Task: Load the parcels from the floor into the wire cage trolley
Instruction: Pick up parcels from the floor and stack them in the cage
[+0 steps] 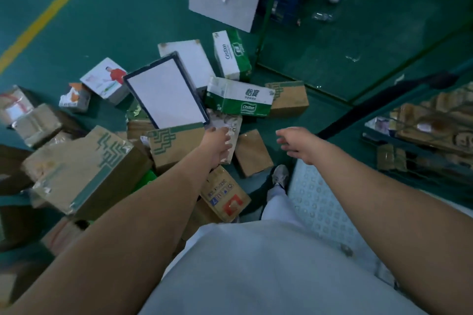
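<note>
Both hands reach over parcels (163,100) piled on the floor (102,20): left hand (217,144) touches one, grip unclear; right hand (297,143) open, empty, trolley (266,7) far right

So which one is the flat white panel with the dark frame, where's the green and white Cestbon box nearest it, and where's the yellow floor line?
Dark-framed white panel (166,92), head view, middle of its white face.
Green and white Cestbon box (239,96), head view, its white top face.
Yellow floor line (55,6), head view, midway along the stripe.
</note>
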